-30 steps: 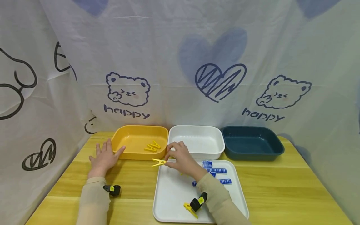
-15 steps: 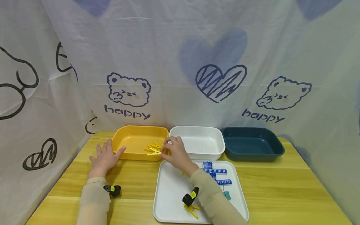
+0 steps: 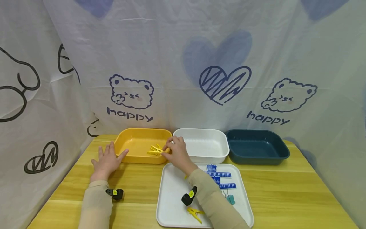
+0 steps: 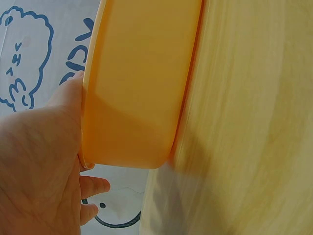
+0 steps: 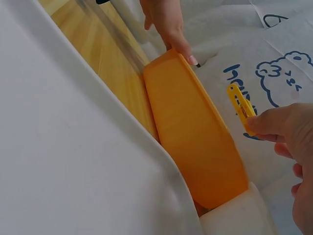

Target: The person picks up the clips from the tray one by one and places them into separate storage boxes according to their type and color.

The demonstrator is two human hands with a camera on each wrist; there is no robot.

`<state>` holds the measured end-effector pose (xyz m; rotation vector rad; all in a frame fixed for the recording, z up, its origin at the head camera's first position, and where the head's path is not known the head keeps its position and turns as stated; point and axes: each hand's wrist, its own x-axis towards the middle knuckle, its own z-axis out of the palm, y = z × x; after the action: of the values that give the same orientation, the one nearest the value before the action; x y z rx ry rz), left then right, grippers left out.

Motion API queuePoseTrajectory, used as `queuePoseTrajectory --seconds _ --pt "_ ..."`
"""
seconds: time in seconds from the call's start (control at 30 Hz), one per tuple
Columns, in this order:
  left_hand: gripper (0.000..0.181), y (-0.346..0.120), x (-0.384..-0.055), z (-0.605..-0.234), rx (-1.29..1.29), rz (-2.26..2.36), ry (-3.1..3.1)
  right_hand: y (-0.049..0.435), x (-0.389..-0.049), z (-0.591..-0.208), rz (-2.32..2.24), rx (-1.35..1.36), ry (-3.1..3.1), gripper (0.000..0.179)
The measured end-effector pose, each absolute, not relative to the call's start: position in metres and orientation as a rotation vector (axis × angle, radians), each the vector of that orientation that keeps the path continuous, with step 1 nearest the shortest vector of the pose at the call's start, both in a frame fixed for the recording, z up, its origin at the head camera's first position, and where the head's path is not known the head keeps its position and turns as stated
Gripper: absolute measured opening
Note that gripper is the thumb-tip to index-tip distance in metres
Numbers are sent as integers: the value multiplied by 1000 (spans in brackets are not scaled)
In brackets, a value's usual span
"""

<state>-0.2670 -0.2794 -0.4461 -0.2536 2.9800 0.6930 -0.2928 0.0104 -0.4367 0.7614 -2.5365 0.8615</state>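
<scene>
My right hand point(image 3: 178, 155) pinches a yellow plastic clothespin point(image 5: 242, 108) between thumb and index finger over the front right part of the yellow bin point(image 3: 137, 159). Other yellow clothespins point(image 3: 154, 148) lie in that bin, overlapping the held one in the head view. On the bin's left side rests my left hand point(image 3: 105, 163), its fingers spread and the thumb at the front rim. Below my right forearm stands a white tray point(image 3: 171, 200) with a yellow clothespin point(image 3: 195, 215), two blue bear clips with piano-key bars point(image 3: 226, 175) and a teal binder clip point(image 3: 230, 199).
A white bin point(image 3: 204, 158) adjoins the yellow one, and a dark teal bin point(image 3: 258, 160) stands to its right. Behind all three hangs a printed curtain point(image 3: 183, 105). The bins and tray stand on a wooden table point(image 3: 286, 197).
My right hand has moved left and away from me with the clothespin, from above the tray's edge to over the yellow bin. The teal binder clip has come into view. My left hand stays put.
</scene>
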Motion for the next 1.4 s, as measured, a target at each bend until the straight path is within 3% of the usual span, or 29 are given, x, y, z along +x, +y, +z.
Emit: queuePoseTrajectory --seconds 1.4 --pt "107 -278 -267 -444 -259 684 2971 -13 -346 -443 597 452 -2820 18"
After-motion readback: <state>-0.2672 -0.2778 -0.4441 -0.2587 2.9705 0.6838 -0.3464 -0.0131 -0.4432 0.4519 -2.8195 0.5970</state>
